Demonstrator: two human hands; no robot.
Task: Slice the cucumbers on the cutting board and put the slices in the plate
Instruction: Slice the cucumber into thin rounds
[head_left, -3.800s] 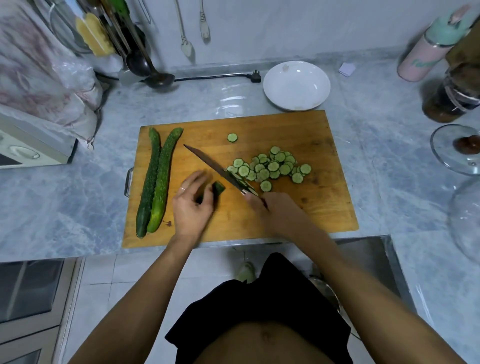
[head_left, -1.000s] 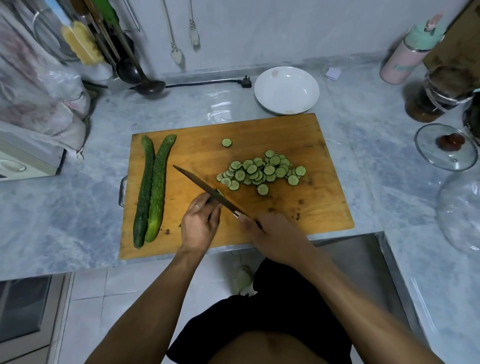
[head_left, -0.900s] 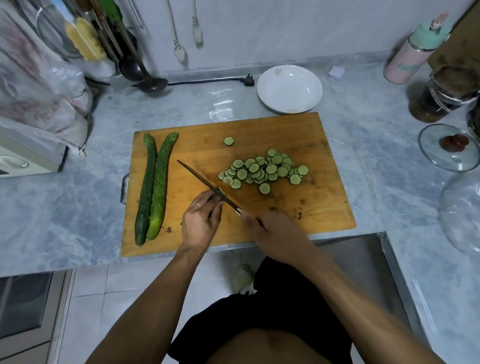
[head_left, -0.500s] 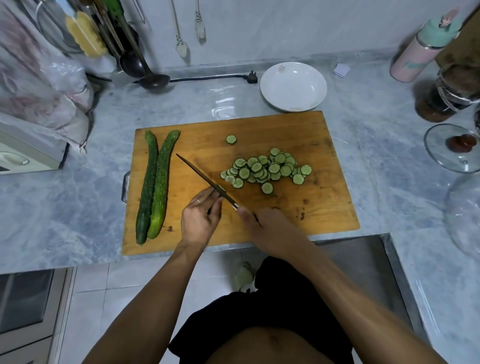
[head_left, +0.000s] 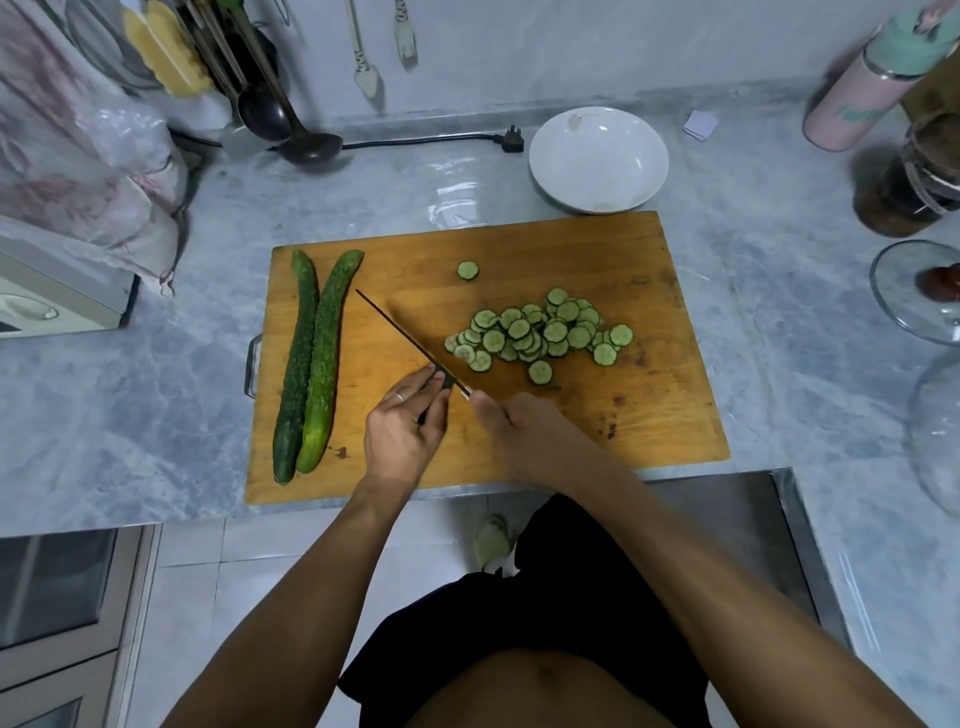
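Two whole cucumbers (head_left: 311, 358) wait at the cutting board's (head_left: 649, 415) left; left hand (head_left: 402, 434) pinches a tiny cucumber stub (head_left: 448, 381), right hand (head_left: 524, 434) grips the knife (head_left: 405, 338), slices (head_left: 540, 332) heaped mid-board, plate (head_left: 598, 158) bare behind.

Worn wooden cutting board (head_left: 649, 415) on glossy marble counter (head_left: 130, 405).

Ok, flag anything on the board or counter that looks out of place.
One cucumber slice lies alone near the cutting board's far edge, apart from the pile of slices. The plate holds no slices. Nothing looks spilled or damaged.
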